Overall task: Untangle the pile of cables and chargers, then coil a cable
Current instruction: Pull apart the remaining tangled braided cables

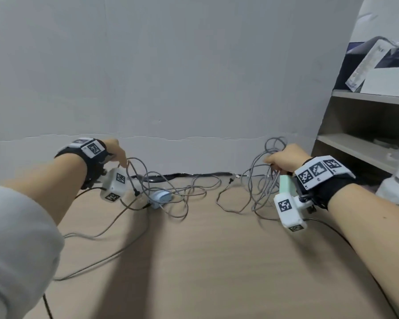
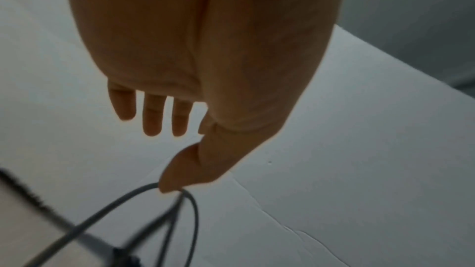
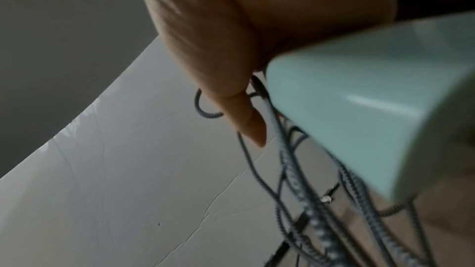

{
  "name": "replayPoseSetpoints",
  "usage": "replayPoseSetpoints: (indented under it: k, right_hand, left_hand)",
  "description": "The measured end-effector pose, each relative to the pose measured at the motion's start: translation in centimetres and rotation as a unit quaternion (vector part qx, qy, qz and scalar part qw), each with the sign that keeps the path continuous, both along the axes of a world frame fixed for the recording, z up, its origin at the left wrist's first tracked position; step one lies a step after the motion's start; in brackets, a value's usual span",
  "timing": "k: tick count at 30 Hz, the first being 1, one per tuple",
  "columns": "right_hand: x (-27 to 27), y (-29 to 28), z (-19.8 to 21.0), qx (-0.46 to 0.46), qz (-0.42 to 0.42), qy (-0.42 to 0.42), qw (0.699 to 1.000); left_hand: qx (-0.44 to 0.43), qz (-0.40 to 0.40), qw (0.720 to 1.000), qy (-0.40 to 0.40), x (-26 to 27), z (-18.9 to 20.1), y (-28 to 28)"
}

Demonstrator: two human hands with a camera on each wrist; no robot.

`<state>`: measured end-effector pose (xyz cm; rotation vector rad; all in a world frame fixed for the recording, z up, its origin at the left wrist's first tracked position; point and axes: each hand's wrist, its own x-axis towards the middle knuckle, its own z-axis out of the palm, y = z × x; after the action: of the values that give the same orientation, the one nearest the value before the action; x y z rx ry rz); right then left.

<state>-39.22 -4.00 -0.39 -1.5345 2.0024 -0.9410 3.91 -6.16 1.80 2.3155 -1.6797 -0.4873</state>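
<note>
Your left hand point(image 1: 116, 151) is raised over the left side of the wooden worktop point(image 1: 205, 261), its grip a narrow pinch: thumb and forefinger hold a loop of grey braided cable point(image 2: 144, 190), while the other fingers point(image 2: 151, 117) stay straight and apart from it. From that pinch the cable drops into a loose tangle point(image 1: 168, 192) lying on the worktop near the wall point(image 1: 171, 65), wound around a pale blue charger point(image 1: 161, 197).

Your right hand point(image 1: 283, 158) is lifted on the right side, its grip closed around a bunch of grey cable loops point(image 1: 266, 180); some loops stick up above the fist, the rest hang to the worktop. A mint-green charger point(image 3: 372, 109) sits against the heel of that hand, just beside the hanging strands; whether your fingers hold it cannot be told.

A strand with a small plug point(image 1: 230, 180) trails on the worktop between the two bundles. Shelves point(image 1: 364, 125) stand at the right.
</note>
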Motion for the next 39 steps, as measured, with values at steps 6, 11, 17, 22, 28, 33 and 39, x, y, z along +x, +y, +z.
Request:
replayPoseSetpoints:
  k: [6,11,17,22,28,33,39]
  right_hand:
    - [0.8,1.2,0.1,0.080,-0.014,0.001,0.997]
    - [0.5,2.0,-0.5,0.062,-0.057,-0.216,0.973]
    - [0.5,3.7,-0.8,0.036,-0.042,-0.464,0.884]
    - [0.6,5.8,0.1,0.045,-0.027,-0.495,0.867]
    - [-1.0,7.0,2.6,-0.043,-0.024,0.027,0.998]
    - [4.4,7.6,3.2,-0.123,0.284,0.251,0.917]
    - [5.5,6.5,2.3,-0.122,0.282,0.077,0.949]
  left_hand:
    - [-0.183,-0.147,0.971,-0.047,-8.1,2.0,3.0]
    - [0.027,-0.424,0.888,0.174,-21.6,-2.0,8.4]
    - [0.030,-0.400,0.856,0.325,-26.8,-3.3,9.1]
    - [-0.007,-0.397,0.882,0.255,-26.8,-2.8,8.9]
    - [-0.014,-0.378,0.905,0.193,-21.6,-0.1,7.3]
    - [-0.011,-0.381,0.907,0.179,-19.4,2.6,8.2]
    - [-0.138,-0.335,0.894,0.265,-12.7,2.7,8.5]
